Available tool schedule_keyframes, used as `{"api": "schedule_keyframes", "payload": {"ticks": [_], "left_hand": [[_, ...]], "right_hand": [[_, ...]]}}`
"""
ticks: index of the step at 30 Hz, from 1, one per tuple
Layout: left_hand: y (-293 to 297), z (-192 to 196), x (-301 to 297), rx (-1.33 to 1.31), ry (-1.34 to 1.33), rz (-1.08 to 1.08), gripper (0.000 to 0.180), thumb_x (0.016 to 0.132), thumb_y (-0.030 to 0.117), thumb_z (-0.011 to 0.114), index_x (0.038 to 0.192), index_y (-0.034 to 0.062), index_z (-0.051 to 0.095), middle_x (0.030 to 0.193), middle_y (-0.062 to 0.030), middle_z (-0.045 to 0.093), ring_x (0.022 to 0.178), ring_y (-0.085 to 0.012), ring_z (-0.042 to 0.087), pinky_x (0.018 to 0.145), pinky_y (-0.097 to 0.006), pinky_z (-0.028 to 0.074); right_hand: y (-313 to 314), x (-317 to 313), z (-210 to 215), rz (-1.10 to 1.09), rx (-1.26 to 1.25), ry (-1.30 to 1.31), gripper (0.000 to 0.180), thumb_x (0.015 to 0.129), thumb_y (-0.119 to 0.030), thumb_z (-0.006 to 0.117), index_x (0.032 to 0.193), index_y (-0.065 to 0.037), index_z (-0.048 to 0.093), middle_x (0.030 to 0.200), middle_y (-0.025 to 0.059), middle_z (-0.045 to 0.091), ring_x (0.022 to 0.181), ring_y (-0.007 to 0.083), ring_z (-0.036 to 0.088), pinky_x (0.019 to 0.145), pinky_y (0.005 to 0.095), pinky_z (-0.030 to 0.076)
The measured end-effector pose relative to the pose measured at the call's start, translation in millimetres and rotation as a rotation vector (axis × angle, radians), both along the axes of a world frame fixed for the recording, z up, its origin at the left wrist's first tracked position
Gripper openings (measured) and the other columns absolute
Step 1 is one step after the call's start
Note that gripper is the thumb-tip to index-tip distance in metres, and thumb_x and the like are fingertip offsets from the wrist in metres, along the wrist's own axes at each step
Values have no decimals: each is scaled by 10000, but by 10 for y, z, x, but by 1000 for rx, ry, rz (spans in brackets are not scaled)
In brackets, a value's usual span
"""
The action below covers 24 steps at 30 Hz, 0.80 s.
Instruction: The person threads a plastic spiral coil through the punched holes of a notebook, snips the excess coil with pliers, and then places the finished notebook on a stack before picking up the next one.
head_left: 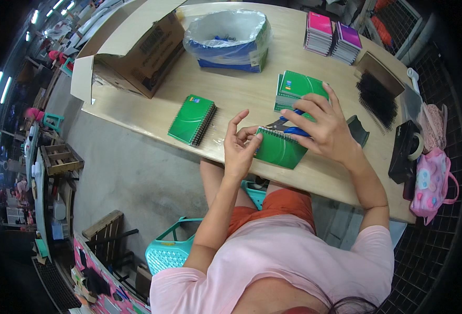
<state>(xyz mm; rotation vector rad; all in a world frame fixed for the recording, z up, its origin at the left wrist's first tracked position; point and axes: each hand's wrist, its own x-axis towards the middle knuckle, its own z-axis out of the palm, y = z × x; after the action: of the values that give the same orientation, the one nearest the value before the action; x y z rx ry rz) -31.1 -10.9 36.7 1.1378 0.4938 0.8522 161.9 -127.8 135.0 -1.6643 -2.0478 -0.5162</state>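
— On the left end of the pale wooden table (231, 94), what lay there?

— An open cardboard box (142, 57) lay on its side, and right of it stood a blue bin lined with clear plastic (230, 39). Nearer the table's front edge lay a green spiral notebook (192, 119), apart from both hands.

— And the hands?

— The left hand (239, 149) was loosely open, fingertips touching the left edge of a second green spiral notebook (279, 148) lying at the front edge. The right hand (328, 128) was closed around blue-handled pliers (286, 127), held at that notebook's wire binding.

— Further right?

— A small stack of green notebooks (296, 86) lay just behind the right hand. Pink and purple notebook stacks (333, 35) stood at the far edge, black wire coils (378, 97) and a pink bag (432, 180) at the right end.
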Motion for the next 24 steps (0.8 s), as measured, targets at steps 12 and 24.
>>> {"api": "schedule_keyframes", "payload": {"ticks": [12,24], "left_hand": [[17,49,-80,-3,44,-12,661,880,-55,641,1457,25,328,979,-128,696,817,-99,642,760,-213,509],[-140,157,-26,108,24,170,680,875,-48,667,1457,32,325,965,-120,697,857,-127,658,757,-231,526]], "right_hand": [[285,2,5,216,103,-230,310,777,-266,722,1064,-150,698,1039,4,631,1037,175,597,1124,521,334],[138,94,-221,118,-336,379,464,790,-201,741,1223,-52,665,1033,142,635,930,322,618,854,410,498]]}}
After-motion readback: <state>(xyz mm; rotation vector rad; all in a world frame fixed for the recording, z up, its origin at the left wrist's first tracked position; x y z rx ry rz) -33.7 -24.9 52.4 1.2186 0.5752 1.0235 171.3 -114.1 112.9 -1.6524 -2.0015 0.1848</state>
